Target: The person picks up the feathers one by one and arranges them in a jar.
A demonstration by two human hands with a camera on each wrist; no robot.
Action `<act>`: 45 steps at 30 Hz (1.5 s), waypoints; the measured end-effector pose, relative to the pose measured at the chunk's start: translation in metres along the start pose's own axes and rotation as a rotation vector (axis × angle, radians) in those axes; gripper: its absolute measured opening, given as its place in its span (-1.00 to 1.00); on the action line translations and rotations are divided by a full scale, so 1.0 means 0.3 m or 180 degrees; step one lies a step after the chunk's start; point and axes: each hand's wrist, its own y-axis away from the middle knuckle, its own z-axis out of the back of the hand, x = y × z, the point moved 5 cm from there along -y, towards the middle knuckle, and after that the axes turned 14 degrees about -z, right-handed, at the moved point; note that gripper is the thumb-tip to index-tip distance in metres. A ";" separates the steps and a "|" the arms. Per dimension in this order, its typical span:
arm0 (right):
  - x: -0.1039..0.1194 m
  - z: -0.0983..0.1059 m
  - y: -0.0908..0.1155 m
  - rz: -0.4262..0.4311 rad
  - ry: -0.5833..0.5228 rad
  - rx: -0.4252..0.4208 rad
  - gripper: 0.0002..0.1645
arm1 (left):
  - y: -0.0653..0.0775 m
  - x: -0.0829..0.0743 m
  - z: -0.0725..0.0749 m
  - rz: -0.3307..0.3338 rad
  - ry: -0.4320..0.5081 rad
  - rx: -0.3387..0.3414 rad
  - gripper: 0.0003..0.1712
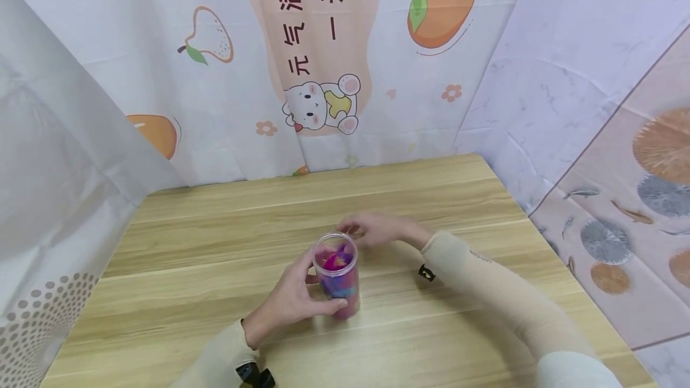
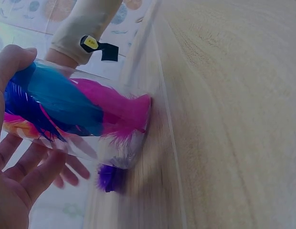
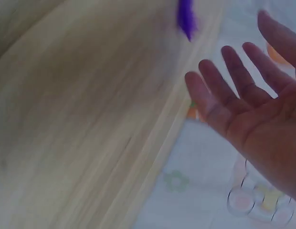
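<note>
My left hand [image 1: 291,297] grips a clear cylindrical jar [image 1: 354,306] near the middle of the table, thumb on the near side and fingers round the other. Inside are bright feathers [image 2: 67,102] in pink, turquoise, dark blue and some orange; no lid shows on the jar. Behind the jar, my right hand [image 1: 377,228] reaches with fingers loosely bent and apart, holding nothing in the right wrist view. A small purple feather [image 3: 186,21] lies on the table near its fingertips. The left wrist view shows this purple feather [image 2: 108,178] beyond the jar's base.
The wooden table [image 1: 215,244] spreads around both hands. At its back edge hangs a white curtain [image 1: 226,112] printed with fruit and a cartoon animal. Patterned cloths also hang at the left and the right [image 1: 609,208].
</note>
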 end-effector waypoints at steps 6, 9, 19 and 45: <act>0.029 -0.084 -0.037 -0.0047 0.0976 -0.0157 -0.58 | 0.000 -0.001 -0.003 -0.0072 0.0017 -0.0008 -0.07; 0.032 -0.098 -0.043 -0.0254 0.1218 -0.0279 -0.70 | 0.002 0.001 -0.006 -0.0067 0.0019 -0.0015 -0.08; 0.047 -0.113 -0.057 -0.0238 0.0954 -0.0183 -0.82 | 0.009 0.004 -0.004 -0.0058 0.0063 -0.0031 -0.06; 0.055 -0.084 -0.035 -0.0185 0.1010 -0.0123 -0.89 | 0.003 0.000 0.001 -0.0111 0.0021 -0.0036 -0.01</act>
